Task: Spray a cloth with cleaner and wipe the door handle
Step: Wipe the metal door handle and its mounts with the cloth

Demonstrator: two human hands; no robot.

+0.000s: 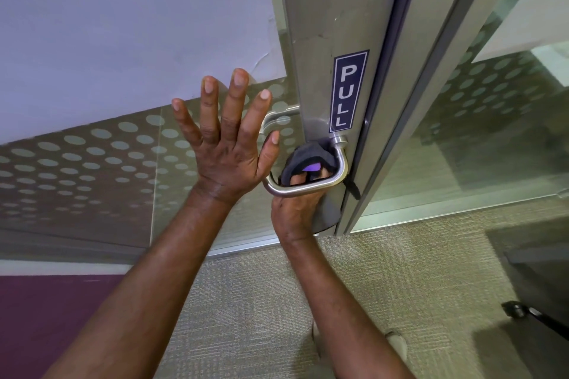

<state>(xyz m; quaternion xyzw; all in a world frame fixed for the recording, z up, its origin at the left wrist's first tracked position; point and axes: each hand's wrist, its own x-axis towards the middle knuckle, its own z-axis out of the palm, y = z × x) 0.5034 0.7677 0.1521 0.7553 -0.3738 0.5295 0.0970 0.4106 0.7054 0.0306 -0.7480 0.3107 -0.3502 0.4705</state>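
A brushed steel D-shaped door handle is fixed to the metal door frame just below a blue PULL sign. My right hand reaches up from below through the handle's loop and grips a dark grey cloth against the handle near its upper mount. My left hand is flat with fingers spread, pressed on the glass panel to the left of the handle. No spray bottle is in view.
The glass panel at left carries a dotted frosted band, with a second handle showing through it. A glass door stands to the right. Beige carpet lies below, and a dark chair base sits at lower right.
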